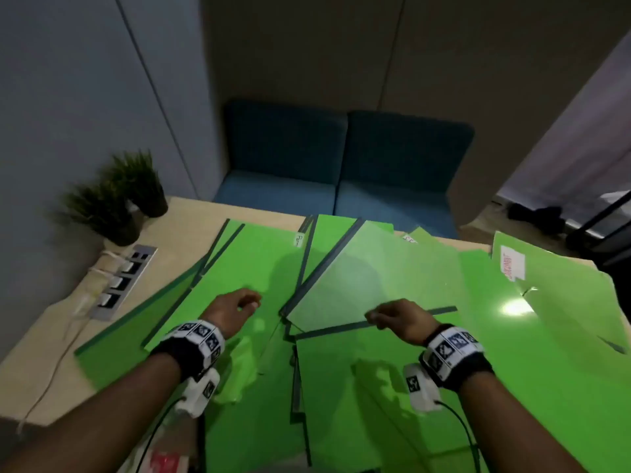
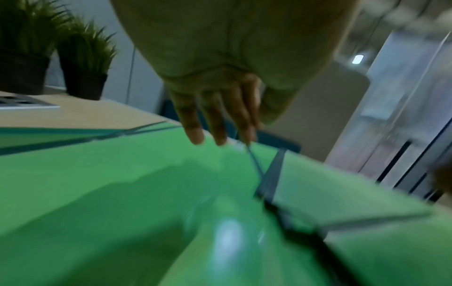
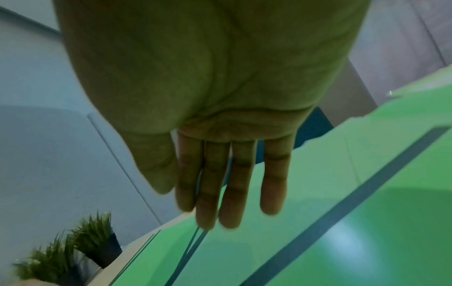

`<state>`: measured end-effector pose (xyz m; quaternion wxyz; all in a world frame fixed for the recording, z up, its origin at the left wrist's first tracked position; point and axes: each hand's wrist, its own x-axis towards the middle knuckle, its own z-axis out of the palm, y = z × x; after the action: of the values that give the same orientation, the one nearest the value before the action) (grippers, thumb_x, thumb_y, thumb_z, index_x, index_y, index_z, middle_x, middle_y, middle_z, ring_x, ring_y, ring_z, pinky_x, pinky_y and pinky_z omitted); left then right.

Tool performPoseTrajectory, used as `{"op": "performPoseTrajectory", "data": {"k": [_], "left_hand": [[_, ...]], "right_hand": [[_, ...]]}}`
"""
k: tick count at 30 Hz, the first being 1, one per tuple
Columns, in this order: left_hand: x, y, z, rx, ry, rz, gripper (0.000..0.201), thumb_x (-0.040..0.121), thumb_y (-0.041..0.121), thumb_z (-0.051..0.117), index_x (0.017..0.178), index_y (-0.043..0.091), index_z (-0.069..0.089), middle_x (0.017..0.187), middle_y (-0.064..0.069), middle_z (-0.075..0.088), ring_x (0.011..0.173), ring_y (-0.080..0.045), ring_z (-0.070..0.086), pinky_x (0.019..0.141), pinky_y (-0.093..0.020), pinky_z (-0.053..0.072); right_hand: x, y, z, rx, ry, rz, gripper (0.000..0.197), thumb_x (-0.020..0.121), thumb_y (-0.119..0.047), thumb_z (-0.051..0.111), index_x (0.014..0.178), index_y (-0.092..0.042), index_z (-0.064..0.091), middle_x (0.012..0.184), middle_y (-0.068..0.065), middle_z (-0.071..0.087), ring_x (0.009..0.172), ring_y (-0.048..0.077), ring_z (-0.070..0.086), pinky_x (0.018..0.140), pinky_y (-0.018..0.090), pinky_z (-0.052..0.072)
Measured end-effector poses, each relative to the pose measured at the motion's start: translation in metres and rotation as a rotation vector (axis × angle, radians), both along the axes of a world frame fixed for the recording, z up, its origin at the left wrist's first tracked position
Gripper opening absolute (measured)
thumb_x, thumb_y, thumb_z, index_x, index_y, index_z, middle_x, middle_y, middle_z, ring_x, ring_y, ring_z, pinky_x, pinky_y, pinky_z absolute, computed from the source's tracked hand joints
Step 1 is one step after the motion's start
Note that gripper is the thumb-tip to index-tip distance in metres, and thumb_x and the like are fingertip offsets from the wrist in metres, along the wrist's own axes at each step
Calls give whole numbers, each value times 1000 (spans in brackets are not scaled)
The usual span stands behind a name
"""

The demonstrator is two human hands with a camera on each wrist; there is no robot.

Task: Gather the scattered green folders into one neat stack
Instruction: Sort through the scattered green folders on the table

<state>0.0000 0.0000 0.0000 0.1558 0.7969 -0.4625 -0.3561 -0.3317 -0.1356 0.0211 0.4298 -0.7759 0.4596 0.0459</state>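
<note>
We had both hands over the green folders [image 1: 239, 268] fanned across the desk [image 1: 191, 213], left hand [image 1: 232, 308] and right hand [image 1: 397, 317] slack-fingered, holding nothing; gathering looked barely begun, next a grip on the translucent-covered folder [image 1: 375, 278] between them.

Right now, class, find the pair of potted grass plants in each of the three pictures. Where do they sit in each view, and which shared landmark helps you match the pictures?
Head view: the potted grass plants stand at left, on the table's far corner by the wall.
Left wrist view: upper left, beyond the folders.
Right wrist view: bottom left, blurred.
Shared landmark: the green folders spread beneath both hands.
</note>
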Motion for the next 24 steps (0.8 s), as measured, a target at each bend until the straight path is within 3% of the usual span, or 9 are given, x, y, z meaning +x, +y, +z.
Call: {"op": "performPoseTrajectory", "data": {"k": [2, 4, 7, 10, 14, 16, 19, 22, 24], "left_hand": [[-1, 0, -12, -18, -46, 51, 32, 93, 20, 59, 126, 18, 59, 130, -1, 61, 119, -22, 56, 101, -29, 41], [-18, 2, -23, -18, -26, 4, 35, 92, 19, 61, 127, 18, 58, 133, -1, 57, 123, -21, 53, 101, -27, 40], [-55, -6, -39, -38, -10, -115, 34, 91, 23, 62, 125, 23, 57, 132, 3, 53, 125, -18, 50, 102, -26, 38], [-87, -21, -48, -42, -1, -190, 42, 90, 29, 64, 129, 22, 52, 135, 2, 50, 124, -17, 50, 105, -28, 38], [-115, -35, -57, 98, -243, -296, 68, 77, 54, 70, 133, 22, 45, 132, 0, 49, 124, -23, 46, 103, -39, 41], [-116, -41, -57, 188, -307, -355, 69, 75, 59, 69, 128, 21, 47, 126, -2, 58, 122, -26, 49, 100, -40, 43], [-107, -53, -57, 220, -195, -431, 53, 86, 53, 59, 125, 19, 53, 125, -6, 62, 115, -27, 57, 97, -40, 47], [-93, -69, -46, 121, -20, -282, 38, 92, 44, 56, 121, 20, 54, 122, -5, 63, 107, -24, 61, 94, -40, 49], [-88, -82, -42, 96, 42, -172, 43, 94, 40, 55, 130, 18, 50, 132, -7, 58, 117, -27, 58, 98, -39, 46]], "right_hand": [[18, -2, -15, -76, 71, -35, 31, 96, -29, 56, 124, -18, 65, 122, 2, 67, 111, 19, 62, 97, 27, 45], [34, 7, -35, -162, 223, -42, 39, 94, -27, 56, 131, -17, 59, 133, 7, 59, 122, 24, 55, 100, 28, 40], [46, 32, -68, -244, 430, 58, 53, 91, -29, 57, 141, -20, 44, 149, 15, 36, 140, 32, 32, 111, 40, 33], [48, 45, -79, -227, 401, 114, 67, 92, -32, 57, 151, -25, 27, 161, 9, 8, 149, 33, 5, 117, 52, 15], [17, 35, -86, -182, 167, 53, 66, 91, -24, 61, 150, -21, 32, 162, 2, 11, 149, 23, 13, 120, 33, 10], [-13, 36, -89, -244, 159, -91, 67, 89, -25, 64, 148, -20, 35, 161, 2, 16, 148, 23, 16, 119, 31, 13], [-59, 45, -88, -385, 222, -328, 70, 87, -30, 66, 148, -17, 35, 159, 5, 21, 147, 28, 22, 118, 41, 21], [-89, 55, -85, -431, 247, -631, 74, 87, -36, 67, 148, -11, 34, 157, 12, 26, 143, 30, 28, 117, 43, 26], [-91, 54, -85, -325, 221, -760, 75, 87, -37, 67, 147, -8, 33, 154, 15, 31, 141, 32, 30, 116, 43, 27]]}}
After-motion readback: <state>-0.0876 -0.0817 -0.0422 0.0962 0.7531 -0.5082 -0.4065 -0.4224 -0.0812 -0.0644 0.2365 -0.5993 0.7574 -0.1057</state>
